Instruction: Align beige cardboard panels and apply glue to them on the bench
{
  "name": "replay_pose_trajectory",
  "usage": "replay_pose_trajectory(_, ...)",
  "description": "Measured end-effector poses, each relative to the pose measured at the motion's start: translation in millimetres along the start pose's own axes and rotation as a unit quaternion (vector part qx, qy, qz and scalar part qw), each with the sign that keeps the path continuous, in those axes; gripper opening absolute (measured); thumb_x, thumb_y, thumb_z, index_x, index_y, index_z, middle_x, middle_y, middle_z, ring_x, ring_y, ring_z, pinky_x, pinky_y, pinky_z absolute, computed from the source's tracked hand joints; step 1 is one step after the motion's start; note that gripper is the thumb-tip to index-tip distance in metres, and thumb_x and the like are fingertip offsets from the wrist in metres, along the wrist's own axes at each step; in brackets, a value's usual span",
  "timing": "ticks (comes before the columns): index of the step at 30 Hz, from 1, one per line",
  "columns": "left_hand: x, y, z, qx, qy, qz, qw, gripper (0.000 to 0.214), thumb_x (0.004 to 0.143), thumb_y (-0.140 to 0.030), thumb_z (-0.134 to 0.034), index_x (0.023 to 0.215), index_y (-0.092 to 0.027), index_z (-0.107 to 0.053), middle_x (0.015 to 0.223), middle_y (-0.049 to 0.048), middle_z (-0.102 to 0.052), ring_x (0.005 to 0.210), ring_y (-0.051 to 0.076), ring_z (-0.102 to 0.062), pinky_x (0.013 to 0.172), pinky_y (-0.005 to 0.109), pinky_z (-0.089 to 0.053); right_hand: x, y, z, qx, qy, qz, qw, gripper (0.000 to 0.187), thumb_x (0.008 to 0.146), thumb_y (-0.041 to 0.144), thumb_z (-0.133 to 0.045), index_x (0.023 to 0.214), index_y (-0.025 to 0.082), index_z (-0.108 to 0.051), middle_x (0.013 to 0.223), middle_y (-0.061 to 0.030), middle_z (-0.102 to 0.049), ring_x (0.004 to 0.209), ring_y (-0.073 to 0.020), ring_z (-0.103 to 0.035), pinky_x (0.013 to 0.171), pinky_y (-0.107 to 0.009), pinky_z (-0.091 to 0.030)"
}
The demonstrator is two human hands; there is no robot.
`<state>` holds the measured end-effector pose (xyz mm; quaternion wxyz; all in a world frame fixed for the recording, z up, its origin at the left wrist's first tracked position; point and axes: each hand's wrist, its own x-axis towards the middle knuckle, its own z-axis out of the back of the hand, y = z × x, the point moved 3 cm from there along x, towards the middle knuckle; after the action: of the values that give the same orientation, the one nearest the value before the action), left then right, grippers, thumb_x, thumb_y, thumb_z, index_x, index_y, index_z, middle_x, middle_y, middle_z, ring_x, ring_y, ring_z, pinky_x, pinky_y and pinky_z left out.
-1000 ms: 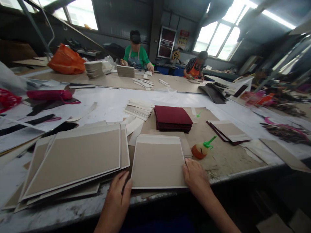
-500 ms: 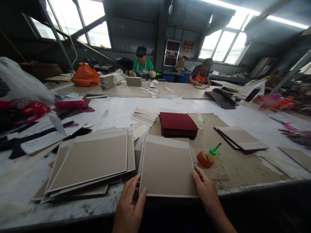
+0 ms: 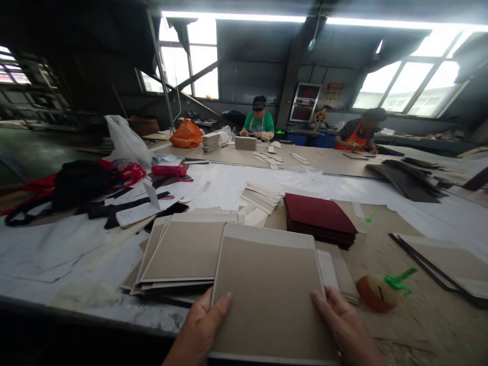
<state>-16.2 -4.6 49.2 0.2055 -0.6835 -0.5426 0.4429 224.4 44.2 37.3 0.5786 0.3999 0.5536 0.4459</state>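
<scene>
Head view: the left hand (image 3: 204, 325) and right hand (image 3: 343, 323) pinch a taupe panel with a pale border (image 3: 269, 295) by its two sides, thumbs on the face and fingers at or behind the edges. The panel is held at the near edge of the worktable (image 3: 91, 297), partly covering, in view, a pile of similar panels (image 3: 186, 249) to its left. Beyond it to the right sits a stack of maroon panels (image 3: 319, 216), with a fan of pale strips (image 3: 263, 197) beside that stack. A round squeeze bottle with a green nozzle (image 3: 375, 294), partly filled with amber liquid, stands right of the right hand. Across the table work a person in a green top (image 3: 267, 122) and another in an orange apron (image 3: 357, 140).
</scene>
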Motion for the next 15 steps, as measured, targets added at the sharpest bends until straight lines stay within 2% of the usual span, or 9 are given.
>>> replay_pose_trajectory(3, -6, -25, 20.0, 0.012, -0.004, -0.012, 1.000, 0.049, 0.072, -0.039, -0.065, 0.112, -0.014, -0.054, 0.099, 0.0113, -0.067, 0.089, 0.025, -0.063, 0.072, 0.034, -0.052, 7, 23, -39, -0.007, 0.057, 0.039, 0.998, 0.045, 0.071, 0.055, -0.054, 0.099, 0.020, -0.055, 0.096, -0.0067, -0.067, 0.083, -0.0253, -0.063, 0.066, -0.031, -0.050)
replay_pose_trajectory(6, -2, -56, 35.6, 0.034, -0.011, -0.051, 0.998, 0.044, 0.074, -0.039, -0.062, 0.110, -0.014, -0.054, 0.095, 0.0111, -0.068, 0.085, 0.024, -0.064, 0.072, 0.034, -0.052, 24, 44, -70, -0.080, 0.055, 0.081, 0.992, 0.044, 0.074, 0.055, -0.048, 0.097, 0.019, -0.056, 0.093, -0.0077, -0.067, 0.079, -0.0247, -0.063, 0.067, -0.032, -0.049)
replay_pose_trajectory(8, 8, -79, 47.9, 0.106, -0.030, -0.110, 0.988, 0.043, 0.074, -0.040, -0.060, 0.107, -0.012, -0.055, 0.091, 0.0120, -0.068, 0.081, 0.024, -0.065, 0.070, 0.036, -0.053, 40, 53, -84, -0.168, 0.032, 0.130, 0.977, 0.045, 0.072, 0.056, -0.046, 0.096, 0.020, -0.058, 0.094, -0.0088, -0.067, 0.082, -0.0261, -0.062, 0.070, -0.035, -0.048)
replay_pose_trajectory(10, 18, -102, 64.9, 0.203, -0.083, -0.185, 0.958, 0.043, 0.074, -0.041, -0.058, 0.104, -0.011, -0.054, 0.090, 0.0127, -0.067, 0.078, 0.023, -0.065, 0.070, 0.037, -0.052, 56, 53, -91, -0.233, 0.011, 0.161, 0.959, 0.048, 0.069, 0.056, -0.047, 0.100, 0.021, -0.058, 0.098, -0.0087, -0.066, 0.086, -0.0271, -0.061, 0.075, -0.037, -0.046)
replay_pose_trajectory(12, 23, -116, 88.1, 0.264, -0.169, -0.250, 0.916, 0.043, 0.073, -0.040, -0.056, 0.105, -0.011, -0.052, 0.097, 0.0132, -0.065, 0.086, 0.023, -0.063, 0.076, 0.036, -0.050, 69, 43, -93, -0.252, 0.014, 0.158, 0.955, 0.051, 0.068, 0.056, -0.049, 0.105, 0.023, -0.056, 0.101, -0.0080, -0.065, 0.089, -0.0268, -0.061, 0.078, -0.038, -0.046)
replay_pose_trajectory(15, 12, -117, 132.5, 0.308, -0.314, -0.307, 0.844, 0.038, 0.076, -0.037, -0.051, 0.106, -0.014, -0.048, 0.104, 0.0118, -0.060, 0.095, 0.020, -0.058, 0.085, 0.035, -0.044, 74, 19, -94, -0.246, 0.030, 0.156, 0.956, 0.047, 0.068, 0.058, -0.052, 0.101, 0.026, -0.058, 0.100, -0.0079, -0.064, 0.087, -0.0260, -0.062, 0.075, -0.038, -0.048)
